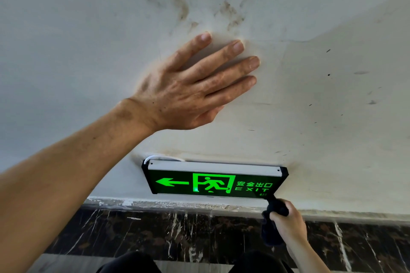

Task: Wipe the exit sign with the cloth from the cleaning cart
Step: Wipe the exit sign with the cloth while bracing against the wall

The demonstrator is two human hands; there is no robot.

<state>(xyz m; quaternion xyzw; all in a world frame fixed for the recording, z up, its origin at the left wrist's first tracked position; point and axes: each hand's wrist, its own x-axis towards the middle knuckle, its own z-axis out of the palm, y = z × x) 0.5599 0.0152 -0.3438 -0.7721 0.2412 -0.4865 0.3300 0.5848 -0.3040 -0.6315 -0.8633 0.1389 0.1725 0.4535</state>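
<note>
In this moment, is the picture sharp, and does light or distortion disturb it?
Head view: mostly sharp; the glowing green exit sign stays readable without glare; the wide lens curves the dark marble skirting; the dark cloth in the right hand lacks detail.

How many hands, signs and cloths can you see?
Hands: 2, the left hand flat on the wall, the right hand gripping the cloth
Signs: 1, the green exit sign
Cloths: 1, the dark cloth
Total: 4

One exit sign, one dark cloth, and two hands: left, right.
</note>
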